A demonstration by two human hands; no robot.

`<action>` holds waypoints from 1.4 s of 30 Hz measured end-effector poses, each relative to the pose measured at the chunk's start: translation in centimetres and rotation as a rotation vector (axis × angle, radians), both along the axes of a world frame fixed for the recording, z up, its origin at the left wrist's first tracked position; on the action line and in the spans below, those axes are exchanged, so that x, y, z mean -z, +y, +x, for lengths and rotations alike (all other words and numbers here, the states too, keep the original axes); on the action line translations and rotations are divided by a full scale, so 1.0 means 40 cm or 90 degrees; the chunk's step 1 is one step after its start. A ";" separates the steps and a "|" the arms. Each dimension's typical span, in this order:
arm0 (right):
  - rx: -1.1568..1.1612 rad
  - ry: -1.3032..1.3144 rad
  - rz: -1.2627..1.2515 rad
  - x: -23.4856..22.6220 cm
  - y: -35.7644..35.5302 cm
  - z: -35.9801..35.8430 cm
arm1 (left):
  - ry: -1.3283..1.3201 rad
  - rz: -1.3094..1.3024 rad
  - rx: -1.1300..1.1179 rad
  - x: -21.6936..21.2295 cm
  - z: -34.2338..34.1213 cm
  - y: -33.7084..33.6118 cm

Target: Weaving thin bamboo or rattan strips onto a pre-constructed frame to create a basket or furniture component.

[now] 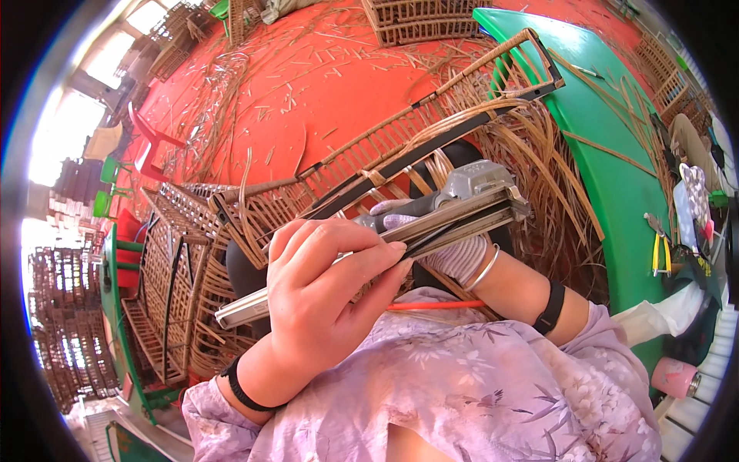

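Across my lap lies a staple gun point(473, 185) with a grey head and a long metal magazine whose slot faces up. My right hand point(459, 260), in a pale striped glove, is closed round its dark handle from beneath, mostly hidden behind the magazine. Bare and closed, my left hand point(323, 281) presses thumb and fingers together on the magazine near a dark strip in the slot. Whether it pinches a small piece there I cannot tell. Just beyond the tool rests a woven rattan frame point(339, 173) with dark bars and loose strands.
A green table point(589, 146) stands to the right, with pliers point(660, 245) with yellow handles and rattan strips. Rattan baskets point(173, 285) sit at left; another basket point(419, 21) is at the far side. Scraps litter the red floor point(269, 100). A pink flask point(675, 377) is lower right.
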State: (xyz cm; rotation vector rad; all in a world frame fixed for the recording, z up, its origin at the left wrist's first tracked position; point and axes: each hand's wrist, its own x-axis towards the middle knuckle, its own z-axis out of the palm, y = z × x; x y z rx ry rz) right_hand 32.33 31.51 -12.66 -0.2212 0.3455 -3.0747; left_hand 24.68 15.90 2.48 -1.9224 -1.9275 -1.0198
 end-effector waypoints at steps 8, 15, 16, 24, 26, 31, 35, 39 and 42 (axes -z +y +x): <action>0.011 -0.020 0.011 -0.014 -0.002 0.003 | 0.000 0.009 0.012 0.011 -0.002 0.001; 0.039 -0.032 0.049 -0.005 -0.006 0.001 | 0.026 -0.010 0.005 -0.017 0.004 0.000; 0.039 -0.032 0.049 -0.004 -0.005 -0.001 | 0.033 -0.016 0.007 -0.021 0.003 -0.002; 0.036 -0.083 0.091 -0.036 -0.002 0.011 | -0.009 -0.035 -0.001 -0.028 -0.001 -0.006; 0.028 -0.094 0.057 -0.046 -0.003 0.011 | -0.015 -0.031 -0.003 -0.027 -0.004 -0.009; 0.094 -0.157 0.213 -0.054 -0.028 0.002 | -0.167 -0.019 -0.009 -0.039 -0.015 -0.039; 0.054 -0.217 0.160 -0.044 -0.014 -0.012 | -0.487 0.132 0.065 -0.058 -0.078 -0.098; 0.161 -0.219 0.317 -0.010 -0.007 0.018 | -0.737 0.301 -0.009 -0.090 -0.152 -0.227; 0.150 -0.222 0.373 0.013 0.013 0.031 | -0.815 0.451 -0.134 -0.045 -0.234 -0.392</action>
